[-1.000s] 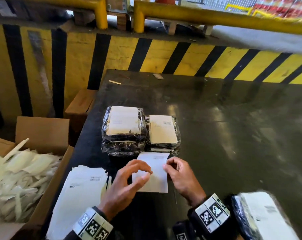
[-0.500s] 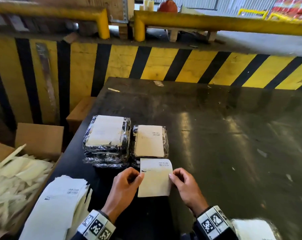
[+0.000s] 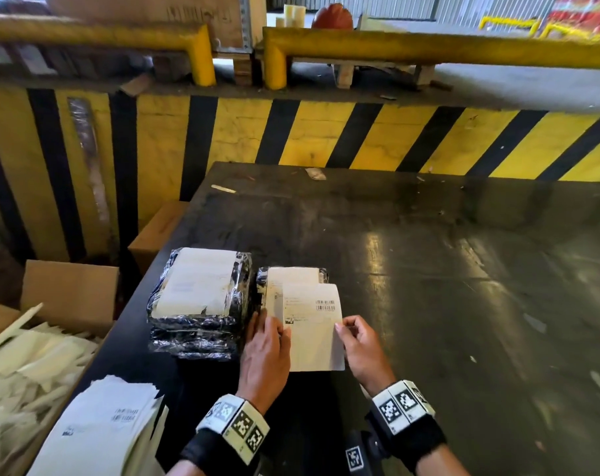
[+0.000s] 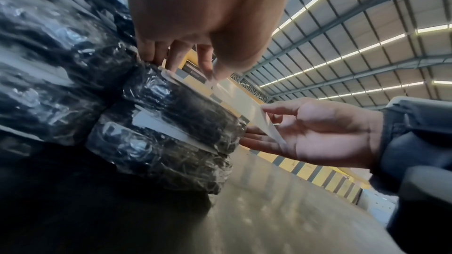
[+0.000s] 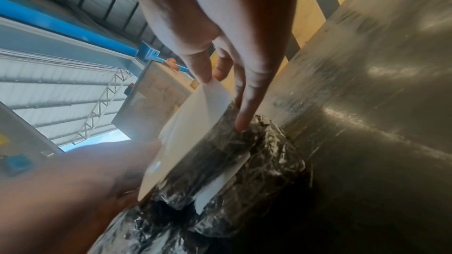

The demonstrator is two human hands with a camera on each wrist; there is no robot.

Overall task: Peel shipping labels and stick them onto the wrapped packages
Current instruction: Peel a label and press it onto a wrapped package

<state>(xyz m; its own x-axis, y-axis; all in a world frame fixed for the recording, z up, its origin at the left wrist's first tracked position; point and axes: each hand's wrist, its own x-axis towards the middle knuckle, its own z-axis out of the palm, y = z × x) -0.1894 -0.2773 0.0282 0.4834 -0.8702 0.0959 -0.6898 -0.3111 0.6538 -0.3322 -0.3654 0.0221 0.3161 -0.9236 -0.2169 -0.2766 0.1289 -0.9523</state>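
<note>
Low in the head view, at centre: left hand (image 3: 266,352) and right hand (image 3: 363,348), each pinching a side edge of one shipping label (image 3: 314,333) between thumb and fingertips; right hand's other fingers (image 4: 257,143) loosely spread below the sheet. Label white, rectangular, barcode and small print near its upper edge, far end lying over the top of the right-hand wrapped package (image 3: 320,274), near end lifted clear of the dark counter (image 3: 463,304). From the right wrist, underside of the label (image 5: 193,132) plain and glossy, one right fingertip (image 5: 240,126) touching the package wrap.

Lower left of frame: loose pile of white label sheets (image 3: 99,427) at the counter's edge. Beside it, off the counter, open cardboard box (image 3: 68,290) full of pale backing strips (image 3: 23,365).

Just past the hands, left of centre: taller stack of black, film-wrapped packages (image 3: 197,304), top one already labelled, touching the right-hand package.

Far edge of the counter: small scraps (image 3: 315,173). Beyond, across the upper frame: yellow-and-black striped wall (image 3: 377,139), yellow rails (image 3: 429,46).
</note>
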